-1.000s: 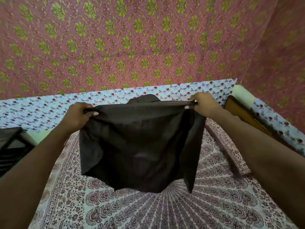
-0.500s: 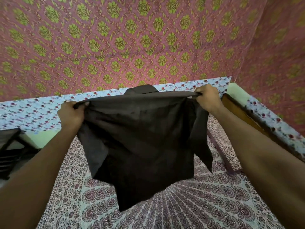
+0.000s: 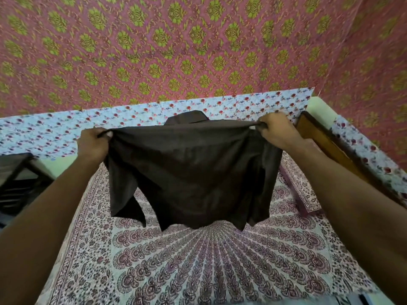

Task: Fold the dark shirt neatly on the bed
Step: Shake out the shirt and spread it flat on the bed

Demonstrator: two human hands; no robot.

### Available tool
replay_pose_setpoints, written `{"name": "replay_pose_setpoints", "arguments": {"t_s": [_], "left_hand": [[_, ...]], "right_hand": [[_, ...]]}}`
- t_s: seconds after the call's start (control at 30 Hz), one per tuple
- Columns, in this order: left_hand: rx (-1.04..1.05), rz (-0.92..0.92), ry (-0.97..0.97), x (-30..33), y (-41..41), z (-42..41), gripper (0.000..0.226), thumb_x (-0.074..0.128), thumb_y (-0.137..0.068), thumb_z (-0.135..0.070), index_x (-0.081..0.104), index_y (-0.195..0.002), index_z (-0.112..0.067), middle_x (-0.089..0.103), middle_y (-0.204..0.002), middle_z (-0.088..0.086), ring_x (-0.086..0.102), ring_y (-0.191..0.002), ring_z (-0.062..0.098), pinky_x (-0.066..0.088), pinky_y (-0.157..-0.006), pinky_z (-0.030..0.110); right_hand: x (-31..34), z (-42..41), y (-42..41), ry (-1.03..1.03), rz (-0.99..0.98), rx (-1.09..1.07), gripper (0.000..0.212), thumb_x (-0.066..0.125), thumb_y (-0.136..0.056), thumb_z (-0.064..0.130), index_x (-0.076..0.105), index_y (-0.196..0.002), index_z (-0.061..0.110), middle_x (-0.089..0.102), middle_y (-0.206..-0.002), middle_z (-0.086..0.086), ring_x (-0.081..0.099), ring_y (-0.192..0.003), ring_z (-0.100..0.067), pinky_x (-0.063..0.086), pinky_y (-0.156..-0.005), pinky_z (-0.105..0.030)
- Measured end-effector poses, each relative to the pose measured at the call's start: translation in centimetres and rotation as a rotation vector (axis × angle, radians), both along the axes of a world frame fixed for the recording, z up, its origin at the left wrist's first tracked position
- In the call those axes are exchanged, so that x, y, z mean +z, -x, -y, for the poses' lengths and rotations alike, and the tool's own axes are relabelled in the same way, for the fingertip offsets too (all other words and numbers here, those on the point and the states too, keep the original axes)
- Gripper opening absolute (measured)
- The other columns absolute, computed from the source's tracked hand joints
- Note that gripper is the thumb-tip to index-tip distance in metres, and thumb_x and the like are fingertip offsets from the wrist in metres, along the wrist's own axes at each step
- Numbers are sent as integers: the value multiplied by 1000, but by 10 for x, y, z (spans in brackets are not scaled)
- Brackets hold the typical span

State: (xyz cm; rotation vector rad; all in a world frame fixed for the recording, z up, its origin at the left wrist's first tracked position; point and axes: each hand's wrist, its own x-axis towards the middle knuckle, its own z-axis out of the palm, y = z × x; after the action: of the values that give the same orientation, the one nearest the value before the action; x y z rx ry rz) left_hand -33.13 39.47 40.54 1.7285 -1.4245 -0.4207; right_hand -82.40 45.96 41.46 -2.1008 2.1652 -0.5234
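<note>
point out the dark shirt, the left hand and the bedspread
dark shirt [image 3: 193,172]: head view, middle of the hanging back panel
left hand [image 3: 93,144]: head view, back of the hand
bedspread [image 3: 209,260]: head view, bare patterned centre

Bed: covered by a white cotton bedspread printed with a maroon paisley mandala, rays fanning out from centre. Floral border strip runs along the edge at 2 o'clock. Spread lies flat, few wrinkles.
</note>
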Motion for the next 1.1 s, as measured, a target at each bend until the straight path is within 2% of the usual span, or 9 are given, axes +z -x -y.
{"name": "replay_pose_setpoints", "arguments": {"t_s": [0.27, 0.43, 0.5, 0.57, 0.63, 0.8, 0.87, 0.93, 1.1], "left_hand": [[-445, 95, -229, -30, -21, -42, 22, 63, -101, -3, 64, -86, 14, 59, -80, 15, 50, -80, 21, 34, -69, 34], [-561, 44, -464, -65, -45, -80, 29, 68, -97, -4, 64, -69, 4, 56, -65, 9, 50, -74, 22, 31, -68, 33], [-567, 24, -506, -67, -51, -91, 28, 67, -97, -2, 73, -70, -1, 65, -68, 8, 60, -72, 19, 39, -66, 27], [-577, -12, -528, -60, -57, -96, 40, 65, -97, 3, 78, -63, -14, 71, -64, 1, 65, -65, 13, 45, -61, 22], [-561, -11, -469, -44, -62, -97, 41, 66, -96, 4, 81, -67, -21, 77, -75, 6, 68, -78, 21, 48, -68, 24], [-570, -39, -230, -3, -64, -90, 55, 64, -99, -2, 80, -71, -47, 74, -71, -24, 64, -81, 9, 49, -79, 25], [-531, -3, -115, 0, -60, -82, 42, 64, -100, -7, 81, -76, -37, 74, -74, -27, 66, -81, 2, 51, -83, 28], [-472, 22, -28, -7, -56, -67, 17, 65, -100, -6, 81, -100, -13, 79, -94, -4, 67, -90, 13, 53, -93, 36], [-392, 95, 91, -46, -43, -21, 16, 68, -97, -2, 75, -109, 7, 74, -109, 19, 66, -83, -4, 50, -85, 17]], "right_hand": [[-8, -48, 2, -494, 204, 132, 43, 77, -93, 34, 64, -77, -3, 48, -61, -3, 47, -58, -18, 38, -62, -34], [-11, -90, -12, -613, 306, 155, 51, 80, -75, 54, 76, -84, 5, 70, -87, -2, 62, -82, -19, 48, -83, -38], [-9, -104, -15, -649, 311, 159, 33, 83, -75, 48, 78, -77, 16, 72, -76, 8, 63, -75, -11, 47, -77, -29], [-2, -118, -15, -664, 316, 137, 49, 85, -61, 59, 75, -79, 15, 69, -68, 6, 62, -70, -12, 46, -72, -29], [6, -130, -11, -635, 337, 111, 72, 85, -54, 68, 74, -90, 7, 69, -77, -7, 63, -79, -20, 46, -78, -33], [28, -139, -10, -470, 429, 115, 29, 83, -85, 36, 74, -63, 20, 67, -61, 4, 61, -60, -9, 43, -69, -33], [30, -134, -10, -402, 427, 92, 20, 83, -87, 31, 81, -76, 15, 76, -76, -6, 69, -74, -20, 51, -74, -39], [26, -120, -8, -345, 402, 48, 25, 85, -86, 31, 80, -80, 7, 76, -82, -18, 69, -78, -29, 52, -73, -41], [-9, -70, -2, -262, 284, -89, 42, 87, -82, 37, 69, -74, 0, 59, -69, -12, 58, -77, -25, 40, -73, -31]]}}
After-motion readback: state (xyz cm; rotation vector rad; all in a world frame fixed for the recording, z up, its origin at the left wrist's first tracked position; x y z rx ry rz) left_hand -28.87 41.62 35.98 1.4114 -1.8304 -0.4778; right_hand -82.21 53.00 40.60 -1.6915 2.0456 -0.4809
